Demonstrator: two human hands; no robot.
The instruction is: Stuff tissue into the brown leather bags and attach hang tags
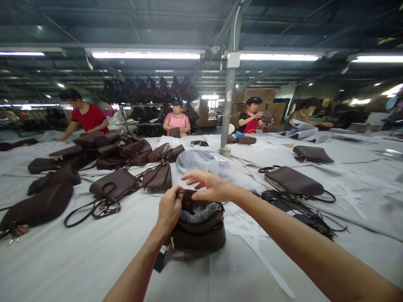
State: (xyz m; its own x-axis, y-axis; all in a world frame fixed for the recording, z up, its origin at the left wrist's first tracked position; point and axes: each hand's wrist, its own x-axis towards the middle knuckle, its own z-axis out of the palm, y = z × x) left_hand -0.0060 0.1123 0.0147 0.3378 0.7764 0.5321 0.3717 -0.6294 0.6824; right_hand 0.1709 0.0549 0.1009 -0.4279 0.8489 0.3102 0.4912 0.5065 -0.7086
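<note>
Pinching with thumb and fingers drawn together, the left hand [170, 207] is clamped on the far left edge of a dark brown, smooth, leather-like handbag [200, 238] with a rounded body and an open top. The right hand [209, 186] arches above that same opening, its fingers curved and parted from the thumb; whether the thumb touches the rim, I cannot tell. The handbag sits upright on the pale-sheeted table [94, 260], directly in front of the person, its mouth facing up and towards them.

Handling it well seems to call for a light left pinch, firm enough to steady the rim but not so tight that it creases the soft wall. The right fingers would do best curved and relaxed, working from the rim inward, since the crinkled clear plastic filling [200, 213] fills much of the mouth and could snag or bunch up. The gold-coloured metal zip pull [172, 243] and the flat black tag [160, 260] hang at the left side; both look best left free of the base, where they might press a mark.

Farther out, another brown bag [157, 178] lies close beyond the left hand, and a tangle of thin black straps [292, 205] lies to the right, so small, tidy elbow movements suit the space.
</note>
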